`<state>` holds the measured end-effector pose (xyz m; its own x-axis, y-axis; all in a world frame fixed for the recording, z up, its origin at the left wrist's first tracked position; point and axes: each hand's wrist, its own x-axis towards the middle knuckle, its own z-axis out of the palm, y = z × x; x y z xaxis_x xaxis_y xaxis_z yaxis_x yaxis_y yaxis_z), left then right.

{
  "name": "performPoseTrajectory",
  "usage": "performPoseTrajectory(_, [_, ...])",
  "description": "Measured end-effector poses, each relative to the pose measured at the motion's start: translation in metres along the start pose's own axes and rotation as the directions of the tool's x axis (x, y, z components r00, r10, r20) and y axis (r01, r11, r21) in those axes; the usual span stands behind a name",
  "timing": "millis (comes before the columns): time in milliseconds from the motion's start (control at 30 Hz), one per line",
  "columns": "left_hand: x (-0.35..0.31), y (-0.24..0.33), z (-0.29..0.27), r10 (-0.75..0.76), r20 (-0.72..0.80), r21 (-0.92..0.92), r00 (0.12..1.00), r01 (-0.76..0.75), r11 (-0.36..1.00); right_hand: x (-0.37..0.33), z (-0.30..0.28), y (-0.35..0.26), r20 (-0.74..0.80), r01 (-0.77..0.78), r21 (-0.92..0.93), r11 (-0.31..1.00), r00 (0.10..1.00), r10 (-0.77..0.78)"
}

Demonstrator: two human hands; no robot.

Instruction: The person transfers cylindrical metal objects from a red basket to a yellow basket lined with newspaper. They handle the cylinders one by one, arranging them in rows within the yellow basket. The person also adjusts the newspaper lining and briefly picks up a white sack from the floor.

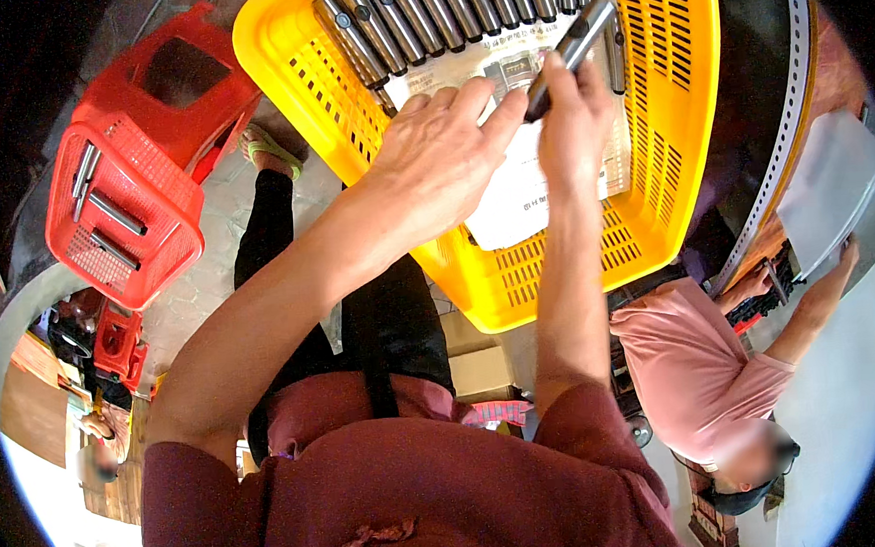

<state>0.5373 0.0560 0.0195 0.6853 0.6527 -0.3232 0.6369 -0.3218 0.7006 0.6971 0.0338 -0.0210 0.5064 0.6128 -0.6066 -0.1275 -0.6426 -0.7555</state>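
My right hand (575, 115) is closed around a dark metal cylinder (585, 32), which it holds tilted above a yellow plastic basket (692, 87). Stretched out beside it is my left hand (440, 153), with fingers apart and one fingertip close to the cylinder's lower, dark end; whether they touch is hard to tell. Along the far side of the basket lies a row of several similar metal cylinders (407, 20), side by side. One more cylinder (616, 57) rests at the row's right end. Printed paper sheets (513, 204) line the basket under my hands.
To the left, a red basket (168, 215) holds several metal cylinders (118, 211), next to a red plastic stool (161, 90). A co-worker in a pink shirt (684, 369) is at the right, by a perforated metal edge (779, 122). Another person (107, 434) is far left.
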Motion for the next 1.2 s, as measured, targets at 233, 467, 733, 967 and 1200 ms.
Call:
performPoseTrajectory(233, [-0.014,-0.039,0.002,0.119,-0.021,-0.018,0.993,-0.119,0.993,0.147,-0.016,0.030,0.217,0.567,-0.510,0.647,0.812,-0.542])
performPoseTrajectory(467, [-0.019,-0.046,0.006,0.180,-0.120,-0.066,0.976,-0.189,0.980,0.196,0.004,0.043,0.303,0.634,-0.757,0.158,0.555,-0.775])
performPoseTrajectory(733, [-0.042,-0.032,-0.013,0.126,-0.126,-0.176,0.984,-0.147,0.973,0.172,0.012,0.027,0.305,0.579,-0.814,0.056,0.506,-0.807])
performPoseTrajectory(967, [-0.082,-0.029,-0.032,0.080,-0.106,-0.220,0.991,-0.102,0.970,0.172,0.012,0.029,0.333,0.563,-0.825,0.036,0.537,-0.775])
performPoseTrajectory(1200, [-0.124,-0.033,-0.053,0.011,-0.147,-0.241,0.989,-0.046,0.970,0.174,0.005,0.034,0.327,0.550,-0.832,0.074,0.594,-0.735])
